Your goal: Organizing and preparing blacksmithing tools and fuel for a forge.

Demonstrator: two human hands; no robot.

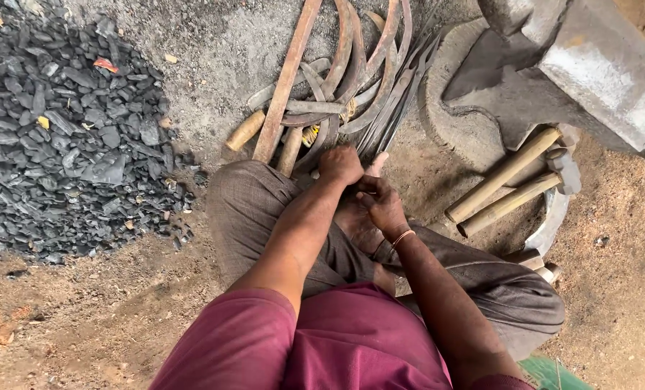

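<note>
Crouching over sickle blades [351, 79] piled on dirt beside anvil [590, 72]. Your left hand [340, 165] closes on bundle's near ends, right hand [380, 206] curled, contents unclear. Probably stiff, heavy, sharp-edged; grab tangs.

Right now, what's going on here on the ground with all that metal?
A person squats on a dirt floor, both hands down at a bundle of curved metal blades with wooden handles that lies in front of their knees. The left hand is closed over the near ends of the blades; the right hand is beside it, but what it grips is hidden. A pile of charcoal lies to the left. To the right stands an anvil, with two wooden-handled hammers at its base.
</note>
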